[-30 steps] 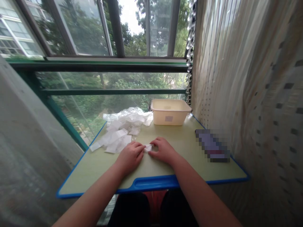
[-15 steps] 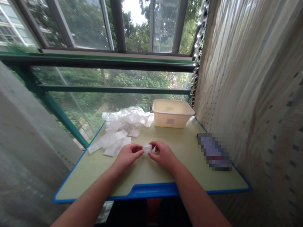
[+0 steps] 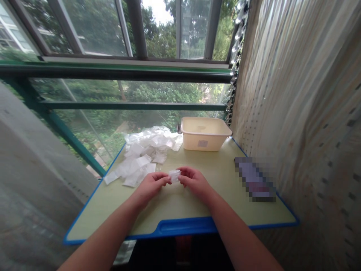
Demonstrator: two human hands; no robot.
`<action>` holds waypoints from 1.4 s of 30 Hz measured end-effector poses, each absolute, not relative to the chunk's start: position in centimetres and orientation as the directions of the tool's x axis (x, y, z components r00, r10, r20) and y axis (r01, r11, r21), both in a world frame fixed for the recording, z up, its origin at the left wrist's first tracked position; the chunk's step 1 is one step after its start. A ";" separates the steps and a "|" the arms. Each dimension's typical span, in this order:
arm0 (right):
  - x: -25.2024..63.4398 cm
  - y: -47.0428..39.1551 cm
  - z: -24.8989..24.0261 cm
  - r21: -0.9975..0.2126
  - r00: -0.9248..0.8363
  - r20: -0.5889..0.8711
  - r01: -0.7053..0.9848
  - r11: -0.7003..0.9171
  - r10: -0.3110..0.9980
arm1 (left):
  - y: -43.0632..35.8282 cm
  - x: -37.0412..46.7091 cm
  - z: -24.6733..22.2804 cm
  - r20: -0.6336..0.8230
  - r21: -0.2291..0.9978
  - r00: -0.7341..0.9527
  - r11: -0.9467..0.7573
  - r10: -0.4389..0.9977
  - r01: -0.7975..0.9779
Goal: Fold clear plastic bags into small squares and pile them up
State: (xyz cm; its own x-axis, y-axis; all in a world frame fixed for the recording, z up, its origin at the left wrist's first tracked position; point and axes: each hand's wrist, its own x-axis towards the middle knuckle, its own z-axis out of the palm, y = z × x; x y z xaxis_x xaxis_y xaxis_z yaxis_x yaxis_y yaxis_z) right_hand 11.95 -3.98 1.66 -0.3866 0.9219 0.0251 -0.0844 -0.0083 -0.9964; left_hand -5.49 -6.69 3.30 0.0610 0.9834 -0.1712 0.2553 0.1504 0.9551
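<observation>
I had my left hand (image 3: 149, 186) and right hand (image 3: 197, 184) nearly closed, fingertips pinching the small white bundle (image 3: 174, 175) between them over the table (image 3: 180, 205), where uneven pressure could have made it slip or unfold.

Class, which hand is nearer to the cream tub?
Right. The right hand is in front of the cream tub, on the near side; the left hand is farther off, near and to the tub's left.
</observation>
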 end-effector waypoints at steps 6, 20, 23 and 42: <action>12.4 -4.4 2.5 -0.977 -0.271 0.028 -0.212 -0.031 0.962 | -6.7 -4.1 4.8 -0.142 0.970 0.126 0.113 0.982 0.215; 16.9 -2.6 6.0 -0.997 -0.109 0.029 0.068 0.037 0.994 | -2.8 0.9 6.3 -0.100 0.981 0.132 0.075 0.986 0.177; 17.7 -0.7 8.2 -0.984 -0.046 0.056 0.169 0.063 0.997 | -0.8 2.0 7.4 -0.028 0.988 0.057 0.019 0.998 0.151; 16.8 14.6 15.8 -0.508 -0.050 0.042 0.859 0.065 0.998 | 14.0 2.7 14.1 0.189 0.648 0.020 -0.140 0.982 0.749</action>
